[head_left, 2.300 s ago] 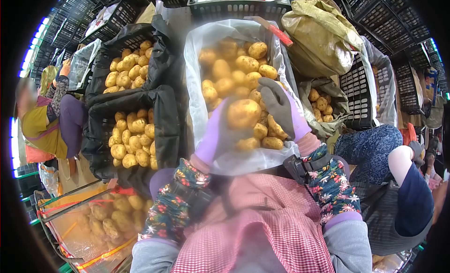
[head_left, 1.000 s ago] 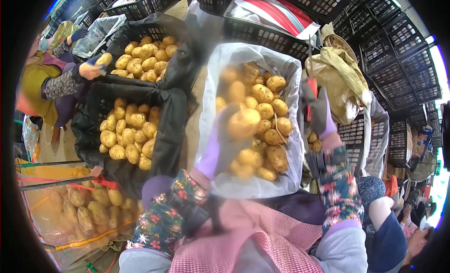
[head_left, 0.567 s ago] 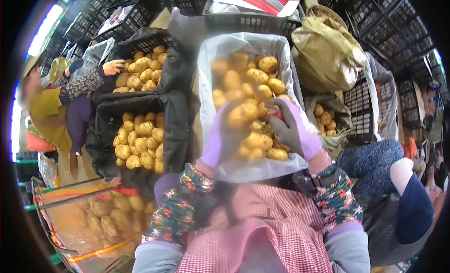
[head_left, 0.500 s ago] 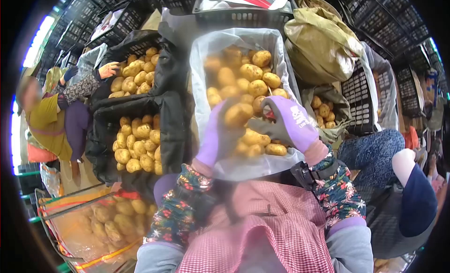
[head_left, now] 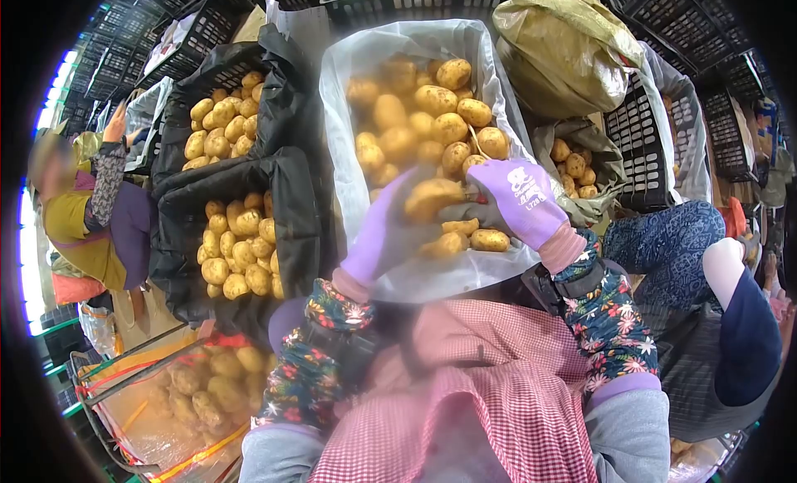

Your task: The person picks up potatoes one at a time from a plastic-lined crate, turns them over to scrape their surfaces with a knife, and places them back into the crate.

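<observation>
Both my hands wear purple gloves with dark grey fingers and palms. My left hand (head_left: 383,226) is closed around a potato (head_left: 432,197) over the near part of a crate lined with white plastic (head_left: 353,271). Close against that potato's right end is my right hand (head_left: 516,202), its fingers curled on a small red thing (head_left: 476,197), perhaps a tool's handle; most of it is hidden by the glove. Loose potatoes (head_left: 451,128) fill the crate beyond my hands, and a few lie just below my fingers. A blurred patch covers part of the left side.
On the left stand two black-lined crates of potatoes (head_left: 286,226). A sack of potatoes (head_left: 207,392) sits at lower left. To the right are an olive sack (head_left: 569,51) and a black crate (head_left: 638,151). Another person (head_left: 91,209) works at far left; a seated person's leg (head_left: 664,242) is at right.
The view has shifted slightly, so the crates sit higher and further left. My hands stay together at the potato, now tilted a little differently. The other person's hand has left the far black-lined crate.
</observation>
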The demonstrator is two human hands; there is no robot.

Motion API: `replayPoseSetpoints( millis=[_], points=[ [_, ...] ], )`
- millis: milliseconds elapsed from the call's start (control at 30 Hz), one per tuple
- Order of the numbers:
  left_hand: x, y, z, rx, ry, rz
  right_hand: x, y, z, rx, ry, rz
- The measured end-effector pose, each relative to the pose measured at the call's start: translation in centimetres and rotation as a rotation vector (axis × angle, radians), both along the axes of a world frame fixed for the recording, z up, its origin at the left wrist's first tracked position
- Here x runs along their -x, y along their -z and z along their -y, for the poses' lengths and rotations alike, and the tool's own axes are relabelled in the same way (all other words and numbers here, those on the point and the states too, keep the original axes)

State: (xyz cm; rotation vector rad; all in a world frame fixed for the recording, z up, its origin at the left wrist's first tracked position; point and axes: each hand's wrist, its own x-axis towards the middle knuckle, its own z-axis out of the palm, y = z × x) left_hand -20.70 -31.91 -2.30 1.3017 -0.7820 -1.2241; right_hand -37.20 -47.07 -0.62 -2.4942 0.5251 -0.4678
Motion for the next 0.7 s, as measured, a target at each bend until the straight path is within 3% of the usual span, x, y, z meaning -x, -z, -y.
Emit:
replayPoseSetpoints(
  millis=[67,133,233,333,700],
  points=[
    [-0.2,-0.1,0.1,0.032,0.037,0.166,0.3,-0.4,-0.1,0.214,-0.075,-0.044],
    [-0.6,0.1,0.0,0.071,0.081,0.359,0.3,0.2,-0.2,0.171,-0.044,-0.035],
    [-0.2,-0.7,0.3,0.188,0.080,0.046,-0.1,-1.0,-0.4,-0.031,0.057,-0.099],
    [0.2,-1.6,0.4,0.030,0.012,-0.202,-0.5,-2.6,-0.6,-0.080,0.111,-0.186],
    [0.6,-2.0,0.6,-0.055,-0.015,-0.147,0.5,0.1,0.1,0.140,0.069,-0.120]
  ],
)
